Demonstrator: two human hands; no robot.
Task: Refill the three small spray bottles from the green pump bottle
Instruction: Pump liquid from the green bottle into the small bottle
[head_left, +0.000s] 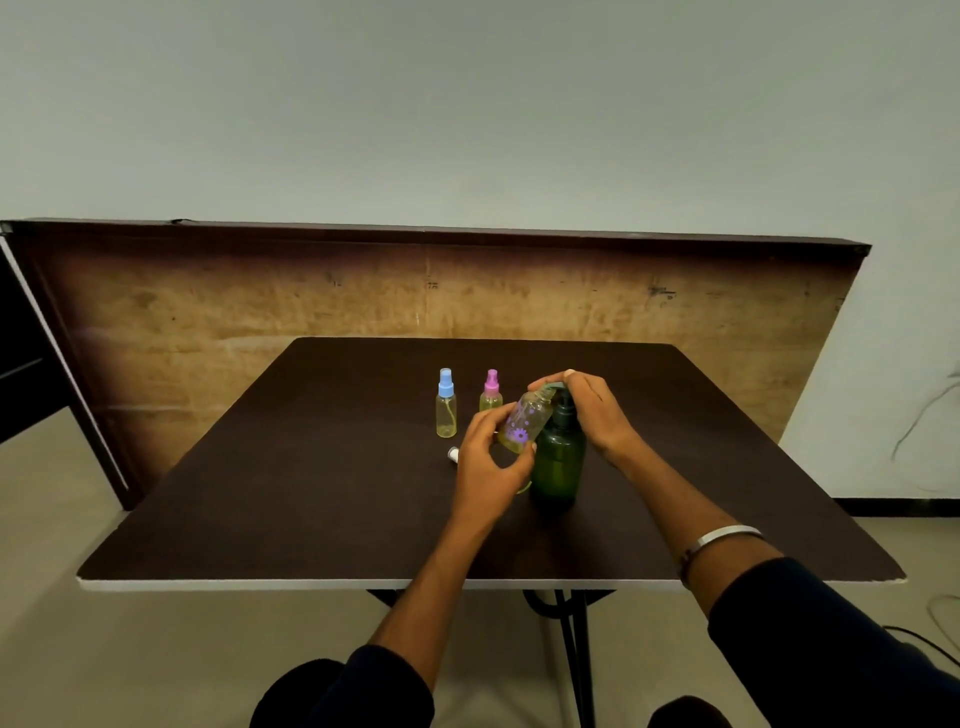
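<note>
Centre of the dark table (260, 493), right of middle: green pump bottle (558, 462), upright, translucent deep-green plastic, rounded shoulders, cylindrical body, darker collar at the neck. Pressed from above by the right hand (592, 410), palm over the pump head, fingers curled forward past the pale spout (550, 385). Silver bangle (727, 535) further down that forearm, dark sleeve behind it.

Tilted against the spout, mouth up and to the right: flowered spray bottle (525, 421), uncapped, clear yellowish plastic printed with purple daisies, pinched at its lower end between thumb and fingertips of the left hand (488, 467). Neck close under the spout; contact hard to judge from here. Liquid level inside not clear.

Behind and to the left, standing upright and apart from the hands: blue-capped spray bottle (446, 402), slim, transparent, thin dip tube curling inside, pale yellow tint low down. Just right of it, pink-capped spray bottle (491, 393), same shape, lower half hidden behind the left hand's fingers.

On the tabletop beside the left knuckles: small white cap piece (453, 453), lying on its side, partly hidden.

Tabletop matte, dark brown, fine-grained, pale edge along the near side. Behind it, a worn wooden board (208, 312) on its edge, scuffed tan with a dark rim, against a plain pale wall (467, 104).
</note>
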